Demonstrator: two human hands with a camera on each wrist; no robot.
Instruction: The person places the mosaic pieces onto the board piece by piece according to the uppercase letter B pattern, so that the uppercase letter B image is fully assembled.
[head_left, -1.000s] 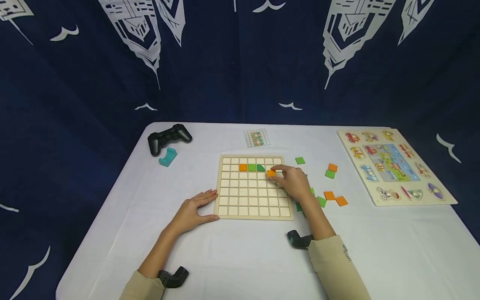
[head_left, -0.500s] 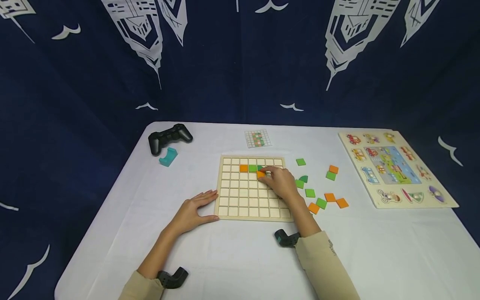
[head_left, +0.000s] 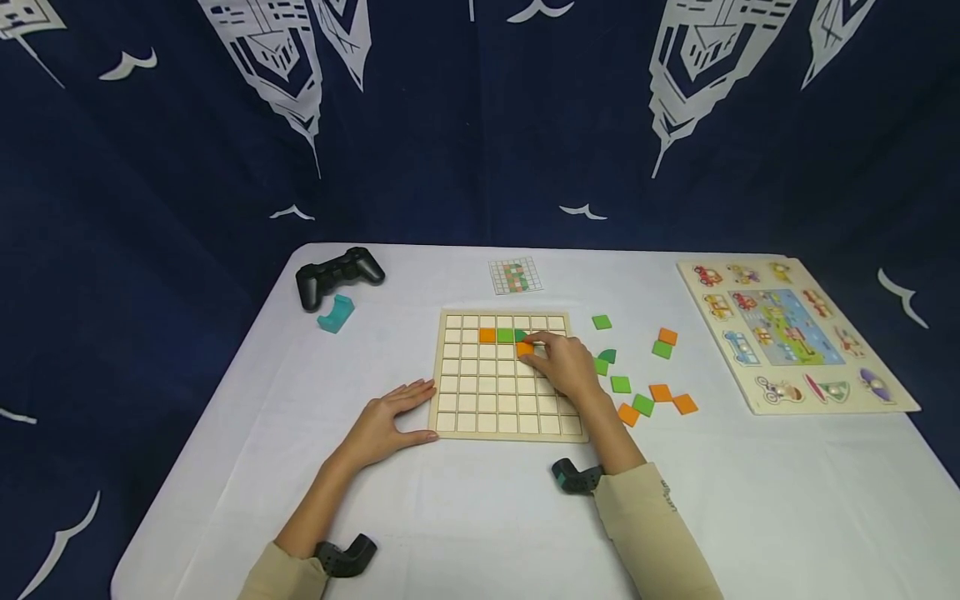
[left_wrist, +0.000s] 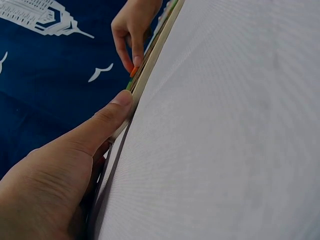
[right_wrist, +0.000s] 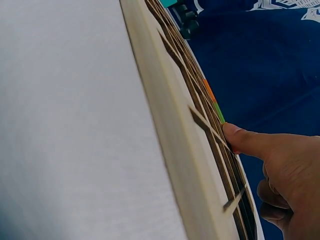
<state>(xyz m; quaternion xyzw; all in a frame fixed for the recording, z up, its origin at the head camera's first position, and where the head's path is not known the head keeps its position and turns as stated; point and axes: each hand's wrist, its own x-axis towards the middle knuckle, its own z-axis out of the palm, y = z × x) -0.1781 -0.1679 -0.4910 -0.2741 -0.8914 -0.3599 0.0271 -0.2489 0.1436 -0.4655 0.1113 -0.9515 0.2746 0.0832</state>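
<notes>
A wooden grid board (head_left: 487,400) lies mid-table. Its second row holds an orange tile (head_left: 487,335), a green tile (head_left: 504,335) and a dark green tile (head_left: 519,334). My right hand (head_left: 534,348) pinches another orange tile (head_left: 524,349) at its fingertips, low over the third row just below the dark green one. The left wrist view shows that hand (left_wrist: 131,30) with the orange tile (left_wrist: 133,71) at the board's rim (left_wrist: 155,50). My left hand (head_left: 386,421) lies flat on the table, thumb (left_wrist: 117,105) against the board's left edge. In the right wrist view the index finger (right_wrist: 240,140) touches the board (right_wrist: 170,115).
Loose green and orange tiles (head_left: 643,405) lie right of the board. A pattern card (head_left: 514,276) sits behind it. A black game controller (head_left: 339,273) and teal block (head_left: 334,313) are at the back left; a picture peg puzzle (head_left: 791,333) is at the right.
My right hand carried the orange tile left, from near the board's right columns to below the dark green tile, and lowered it. The left hand stayed still.
</notes>
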